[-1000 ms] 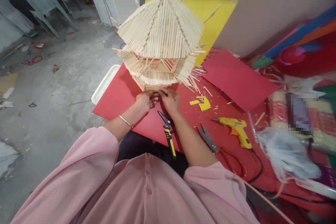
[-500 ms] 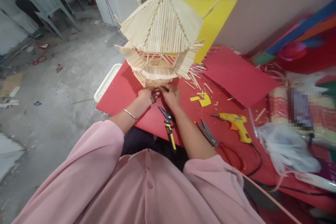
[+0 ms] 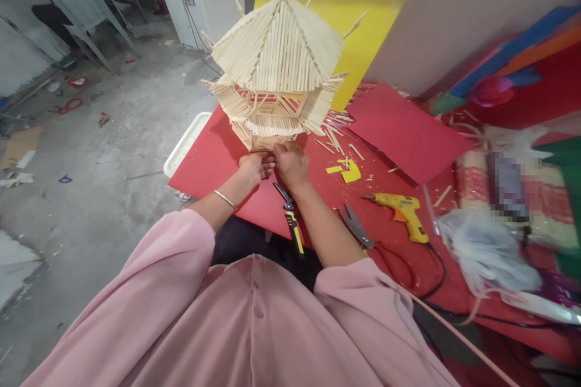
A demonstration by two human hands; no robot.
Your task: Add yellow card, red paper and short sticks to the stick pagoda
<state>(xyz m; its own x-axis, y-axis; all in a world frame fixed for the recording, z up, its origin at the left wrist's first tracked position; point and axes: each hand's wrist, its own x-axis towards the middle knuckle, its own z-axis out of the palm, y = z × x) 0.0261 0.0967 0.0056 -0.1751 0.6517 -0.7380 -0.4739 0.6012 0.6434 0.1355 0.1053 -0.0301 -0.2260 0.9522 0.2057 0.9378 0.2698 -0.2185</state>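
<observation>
yellow glue gun [image 3: 403, 211], red table [image 3: 254, 199], pale pink shirt [image 3: 254, 326]

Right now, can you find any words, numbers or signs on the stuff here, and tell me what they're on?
I can't read any words, numbers or signs.
Wrapped packs on the right: red marks, maybe print, too blurred to read.
Yellow glue gun: nothing readable.
Black and yellow cutters: nothing readable.

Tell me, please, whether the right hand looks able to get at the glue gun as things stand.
Probably yes: the glue gun lies to the right of the right hand, with low yellow scraps and scissors nearby but nothing tall between, though that hand is at the base of the model.
</observation>
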